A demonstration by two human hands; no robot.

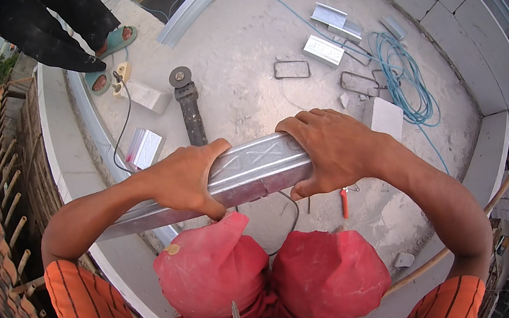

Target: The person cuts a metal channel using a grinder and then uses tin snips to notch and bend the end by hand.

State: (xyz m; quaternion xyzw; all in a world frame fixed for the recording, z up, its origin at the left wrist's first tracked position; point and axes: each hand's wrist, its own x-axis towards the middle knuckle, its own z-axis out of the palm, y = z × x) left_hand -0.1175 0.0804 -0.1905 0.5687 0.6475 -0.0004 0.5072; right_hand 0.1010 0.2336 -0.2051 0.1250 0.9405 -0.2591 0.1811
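A silvery metal channel (261, 165) with pressed ridges lies slantwise above my red-clad knees, its lower left end running past my left forearm. My left hand (186, 177) grips it around the middle, fingers on the far side and thumb on the near side. At its right end, my right hand (332, 145) is wrapped over the top, thumb underneath. Just beyond the channel, an angle grinder (190, 102) with a disc lies on the concrete floor. Pliers with an orange-red handle (344, 203) lie below my right hand.
Short channel offcuts (323, 51) and rectangular wire stirrups (292, 69) lie farther off, beside a coiled blue cable (406, 82). A pale block (383, 118) stands near my right wrist. At left, a person in sandals (115, 41) stands by a socket strip (122, 74). Low block walls (490, 151) edge the floor.
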